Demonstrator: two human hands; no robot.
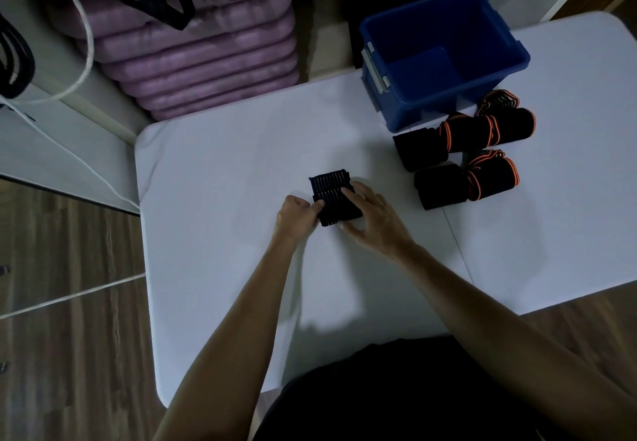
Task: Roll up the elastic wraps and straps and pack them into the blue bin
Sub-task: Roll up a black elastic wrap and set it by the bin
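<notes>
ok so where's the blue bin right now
In the head view the blue bin sits at the table's far right edge, just behind the rolled black-and-orange wraps.

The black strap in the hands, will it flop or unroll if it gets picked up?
The black strap is probably soft: it is ribbed cloth, folded flat. It may spring open, since both the left hand and the right hand hold it together. It looks light and unlikely to roll.

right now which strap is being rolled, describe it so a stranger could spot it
On the white table, look left of the blue bin, at the middle. The ribbed strap lies between the left hand and right hand. It is all black, without the other wraps' orange edging.
</notes>
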